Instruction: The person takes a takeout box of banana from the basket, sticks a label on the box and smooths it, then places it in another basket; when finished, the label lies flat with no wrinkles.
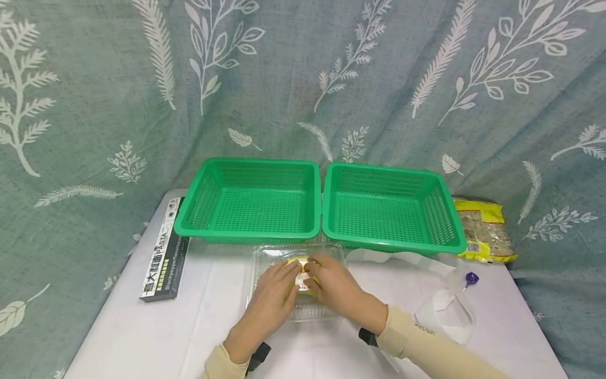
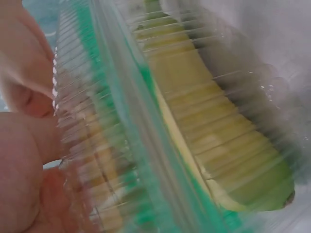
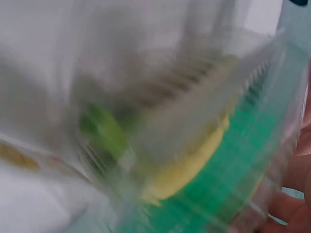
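Observation:
A clear plastic clamshell box (image 1: 310, 311) lies closed on the table in front of the green baskets. On its lid is a yellow and white printed label (image 1: 302, 284), partly covered by fingers. My left hand (image 1: 271, 292) rests on the label's left side, its thumb stretched toward the middle. From the right, my right hand (image 1: 338, 285) presses on the label with bent fingertips. Through the ribbed plastic, the left wrist view shows a yellow banana (image 2: 209, 121) with a green end. The right wrist view is blurred.
Two green baskets (image 1: 248, 235) (image 1: 393, 243) stand side by side at the back. A black and white pasta box (image 1: 165, 258) lies left, a yellow bag (image 1: 487, 231) right. Nearby are white paper strips (image 1: 426, 261), a paper loop (image 1: 447, 318) and a purple-wrapped lollipop (image 1: 471, 278).

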Demonstrator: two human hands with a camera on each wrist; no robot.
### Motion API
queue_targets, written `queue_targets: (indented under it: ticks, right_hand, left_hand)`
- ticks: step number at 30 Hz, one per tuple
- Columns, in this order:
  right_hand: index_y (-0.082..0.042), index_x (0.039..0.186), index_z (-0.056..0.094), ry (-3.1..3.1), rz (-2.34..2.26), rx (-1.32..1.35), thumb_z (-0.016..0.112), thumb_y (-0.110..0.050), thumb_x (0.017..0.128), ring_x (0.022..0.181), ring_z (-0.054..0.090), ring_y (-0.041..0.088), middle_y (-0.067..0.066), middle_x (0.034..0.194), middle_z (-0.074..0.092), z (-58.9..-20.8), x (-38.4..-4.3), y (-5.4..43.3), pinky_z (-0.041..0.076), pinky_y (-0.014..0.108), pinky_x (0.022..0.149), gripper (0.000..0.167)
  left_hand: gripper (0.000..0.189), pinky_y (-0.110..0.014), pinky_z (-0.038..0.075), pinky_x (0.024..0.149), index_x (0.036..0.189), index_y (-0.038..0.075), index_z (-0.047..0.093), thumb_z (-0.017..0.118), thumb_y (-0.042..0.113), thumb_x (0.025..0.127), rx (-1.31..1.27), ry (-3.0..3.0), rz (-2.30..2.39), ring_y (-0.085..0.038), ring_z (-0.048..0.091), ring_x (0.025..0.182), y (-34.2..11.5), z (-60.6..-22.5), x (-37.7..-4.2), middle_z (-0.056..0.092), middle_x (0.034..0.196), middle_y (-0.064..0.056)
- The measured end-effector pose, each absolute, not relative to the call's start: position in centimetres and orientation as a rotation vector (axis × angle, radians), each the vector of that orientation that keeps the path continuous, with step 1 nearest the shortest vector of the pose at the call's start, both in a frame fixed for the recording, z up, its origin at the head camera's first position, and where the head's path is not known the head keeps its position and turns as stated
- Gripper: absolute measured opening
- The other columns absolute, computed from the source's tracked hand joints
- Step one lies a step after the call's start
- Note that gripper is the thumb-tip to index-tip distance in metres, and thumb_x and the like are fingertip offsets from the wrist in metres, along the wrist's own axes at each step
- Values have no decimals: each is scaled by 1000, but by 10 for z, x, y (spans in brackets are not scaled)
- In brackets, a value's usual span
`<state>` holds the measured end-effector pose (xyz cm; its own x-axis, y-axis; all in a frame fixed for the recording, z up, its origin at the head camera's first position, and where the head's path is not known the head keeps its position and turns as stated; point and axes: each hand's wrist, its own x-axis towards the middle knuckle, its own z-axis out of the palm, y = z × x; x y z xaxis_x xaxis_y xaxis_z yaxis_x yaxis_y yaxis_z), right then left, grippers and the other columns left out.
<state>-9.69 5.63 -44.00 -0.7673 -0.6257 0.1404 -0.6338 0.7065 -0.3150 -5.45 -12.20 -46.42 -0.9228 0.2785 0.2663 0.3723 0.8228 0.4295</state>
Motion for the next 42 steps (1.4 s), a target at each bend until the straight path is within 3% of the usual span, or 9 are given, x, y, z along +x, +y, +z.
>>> queue_targets:
  ticks: [3,5,9,19,31,42]
  right_hand:
    - [2,141,55,-2936,404,1127,54,-26,104,139,52,33,18,149,53,-445,-86,59,46,47,113,46]
    - [2,150,43,-2987,355,1155,45,-29,108,148,39,35,18,159,41,-447,-80,62,38,52,119,52]
    - [-2,155,36,-3064,392,1137,36,-37,109,153,29,35,15,164,31,-448,-68,67,33,57,120,57]
    - [-6,159,26,-3192,456,1139,33,-66,100,157,17,33,11,169,16,-445,-55,70,24,64,122,84]
    - [-5,157,32,-3162,498,1190,36,-66,99,155,25,32,11,166,27,-441,-42,73,32,61,119,84]
    - [-2,153,40,-3147,340,1181,49,-58,99,152,34,31,14,162,36,-433,-44,70,38,51,119,78]
  left_hand:
    - [42,-65,33,117,138,0,58,59,16,100,-526,-2875,-689,-40,45,143,-122,-467,-54,54,149,-15]
    - [44,-66,30,117,141,0,55,55,17,101,-534,-2900,-656,-40,42,145,-121,-468,-53,50,153,-15]
    - [47,-68,27,118,146,2,50,50,20,103,-526,-2927,-583,-39,37,149,-119,-472,-53,44,158,-14]
    - [50,-72,20,119,152,9,44,46,25,105,-445,-2979,-570,-41,26,153,-114,-473,-54,35,163,-12]
    - [50,-70,21,119,151,8,45,47,23,103,-432,-2988,-543,-42,30,152,-114,-469,-56,37,162,-13]
    - [51,-70,21,120,152,11,44,47,26,104,-418,-3017,-538,-41,30,152,-113,-472,-57,36,163,-11]
